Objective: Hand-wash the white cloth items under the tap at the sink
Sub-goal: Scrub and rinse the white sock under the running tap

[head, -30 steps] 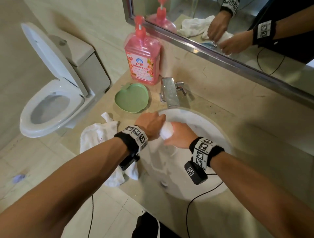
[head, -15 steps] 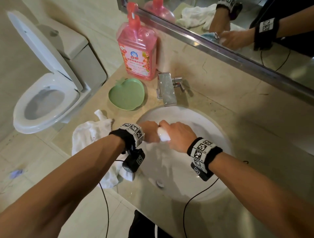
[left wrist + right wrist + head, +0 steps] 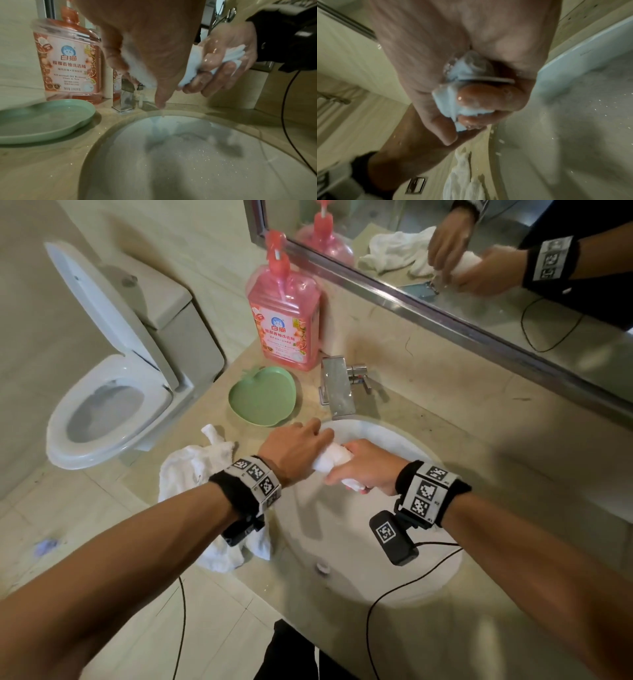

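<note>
A wet white cloth (image 3: 331, 457) is bunched into a tight roll over the round white sink basin (image 3: 404, 583), in front of the steel tap (image 3: 337, 390). My left hand (image 3: 301, 451) grips its left end and my right hand (image 3: 364, 465) grips its right end, fingers curled round it. In the left wrist view the white cloth (image 3: 192, 70) shows between both hands, and water drips off my left hand (image 3: 154, 56). The right wrist view shows my right hand (image 3: 471, 94) clenched on the white cloth (image 3: 448, 102). No water stream shows at the spout.
A second white cloth (image 3: 198, 474) lies crumpled on the counter left of the basin. A green apple-shaped dish (image 3: 262, 395) and a pink detergent bottle (image 3: 286, 316) stand behind it. A toilet (image 3: 113, 392) with raised lid is at the left; the mirror (image 3: 479, 278) is above.
Both hands stay clenched on the rolled cloth and have turned against each other; the roll now shows longer between them, still over the basin.
</note>
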